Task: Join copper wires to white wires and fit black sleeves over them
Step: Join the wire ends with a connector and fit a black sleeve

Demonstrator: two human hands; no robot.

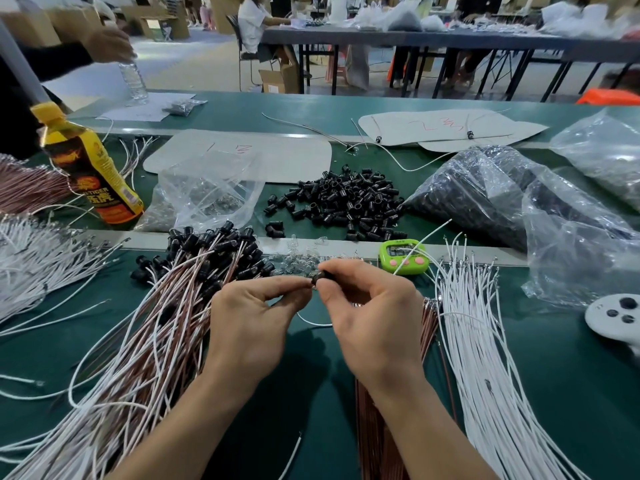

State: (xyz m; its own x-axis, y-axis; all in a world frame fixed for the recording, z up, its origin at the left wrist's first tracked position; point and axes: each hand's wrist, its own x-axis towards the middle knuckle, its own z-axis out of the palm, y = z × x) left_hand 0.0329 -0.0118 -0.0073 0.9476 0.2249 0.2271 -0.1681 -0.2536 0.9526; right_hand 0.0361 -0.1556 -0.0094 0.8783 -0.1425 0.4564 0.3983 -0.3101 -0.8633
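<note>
Pinching one black sleeve (319, 277), both grips clamped on it: left hand (249, 327), right hand (374, 323), over the green table (311, 393).

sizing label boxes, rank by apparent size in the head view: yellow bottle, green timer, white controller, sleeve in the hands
1. yellow bottle
2. green timer and white controller look alike; controller is cut off at the edge, so unranked
3. sleeve

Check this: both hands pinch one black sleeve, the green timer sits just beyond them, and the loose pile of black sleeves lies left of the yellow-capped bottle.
Wrong in one respect: the head view shows the loose pile of black sleeves right of the yellow-capped bottle, not left. The rest holds.
</note>
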